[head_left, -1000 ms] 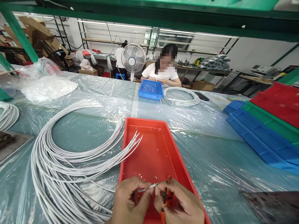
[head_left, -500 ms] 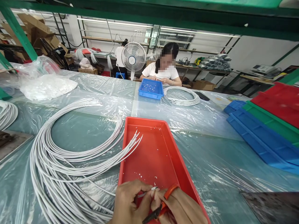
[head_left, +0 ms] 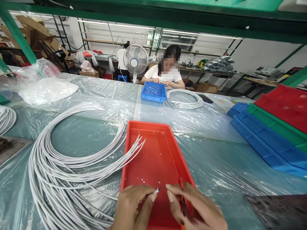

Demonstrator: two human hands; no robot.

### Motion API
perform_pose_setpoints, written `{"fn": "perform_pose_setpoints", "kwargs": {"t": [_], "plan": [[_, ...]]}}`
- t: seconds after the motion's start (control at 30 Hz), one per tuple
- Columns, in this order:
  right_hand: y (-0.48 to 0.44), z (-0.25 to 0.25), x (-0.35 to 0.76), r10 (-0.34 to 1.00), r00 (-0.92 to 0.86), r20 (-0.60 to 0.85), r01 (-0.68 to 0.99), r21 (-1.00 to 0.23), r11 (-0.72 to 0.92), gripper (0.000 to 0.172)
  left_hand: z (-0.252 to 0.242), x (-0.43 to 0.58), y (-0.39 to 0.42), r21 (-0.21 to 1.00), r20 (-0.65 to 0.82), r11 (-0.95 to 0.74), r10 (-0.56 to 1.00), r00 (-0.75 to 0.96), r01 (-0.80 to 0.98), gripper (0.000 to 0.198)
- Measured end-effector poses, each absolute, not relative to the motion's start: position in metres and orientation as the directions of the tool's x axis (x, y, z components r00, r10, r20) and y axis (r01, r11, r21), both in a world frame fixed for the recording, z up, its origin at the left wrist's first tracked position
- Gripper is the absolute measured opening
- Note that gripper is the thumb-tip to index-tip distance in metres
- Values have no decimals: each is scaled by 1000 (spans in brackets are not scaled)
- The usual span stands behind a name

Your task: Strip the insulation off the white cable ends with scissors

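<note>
The left hand [head_left: 131,204] is over the near end of the red tray [head_left: 155,163], thumb and forefinger closed in a pinch on a wire [head_left: 156,191]. The wire's white end sticks out just past the fingertips, a short dark tip showing, above the tray's floor.

The right hand [head_left: 196,207], over the tray's near right edge, is partly curled around a tool [head_left: 184,203] with red-orange handles; the tool's working end is hard to make out. Its thumb and forefinger reach toward the wire's tip, slightly parted and apart from it.

Small white scraps [head_left: 143,180] are scattered in the tray. Left of the tray lies a large wire bundle [head_left: 45,159], some of its ends reaching over the tray's left rim and into it. Beyond the tray are a blue tray [head_left: 153,99], a coil [head_left: 188,104] to the right of that, and a seated co-worker [head_left: 164,76] with both hands at the blue tray's far side. Well right of the red tray stand stacked bins [head_left: 271,137].
</note>
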State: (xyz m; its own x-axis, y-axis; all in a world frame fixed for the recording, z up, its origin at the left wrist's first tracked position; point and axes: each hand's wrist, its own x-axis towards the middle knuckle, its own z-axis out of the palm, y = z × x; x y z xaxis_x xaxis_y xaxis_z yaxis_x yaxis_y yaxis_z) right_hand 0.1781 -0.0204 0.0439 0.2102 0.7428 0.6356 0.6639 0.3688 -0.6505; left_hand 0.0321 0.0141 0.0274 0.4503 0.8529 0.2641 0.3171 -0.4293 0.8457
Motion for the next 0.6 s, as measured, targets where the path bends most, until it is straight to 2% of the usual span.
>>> {"fn": "perform_pose_setpoints", "kwargs": {"t": [0.1, 0.17, 0.3, 0.4, 0.47, 0.5, 0.57, 0.6], "plan": [[-18, 48, 188, 909, 147, 389, 538, -803, 256, 9, 24, 31, 13, 797, 348, -516, 817, 459, 314, 13], [-19, 48, 189, 939, 128, 319, 491, -843, 219, 5, 20, 30, 12, 770, 407, -562, 797, 447, 301, 13], [-25, 46, 184, 951, 81, 299, 549, -809, 208, 11, 18, 30, 11, 692, 531, -665, 732, 427, 280, 18], [-26, 47, 186, 914, 41, 403, 663, -695, 277, 9, 21, 30, 6, 703, 557, -658, 745, 366, 270, 22], [-27, 47, 191, 859, 18, 511, 708, -613, 350, 6, 23, 31, 3, 820, 443, -524, 837, 322, 232, 12], [-27, 47, 193, 830, 1, 558, 721, -575, 386, 10, 23, 32, 2, 907, 307, -378, 894, 326, 184, 10], [-28, 46, 198, 783, -95, 615, 749, -473, 463, 21, 23, 36, 2, 998, -55, 45, 914, 403, 34, 28], [-29, 46, 200, 753, -155, 639, 766, -404, 500, 25, 23, 38, 4, 960, -213, 272, 860, 464, -62, 34]]}}
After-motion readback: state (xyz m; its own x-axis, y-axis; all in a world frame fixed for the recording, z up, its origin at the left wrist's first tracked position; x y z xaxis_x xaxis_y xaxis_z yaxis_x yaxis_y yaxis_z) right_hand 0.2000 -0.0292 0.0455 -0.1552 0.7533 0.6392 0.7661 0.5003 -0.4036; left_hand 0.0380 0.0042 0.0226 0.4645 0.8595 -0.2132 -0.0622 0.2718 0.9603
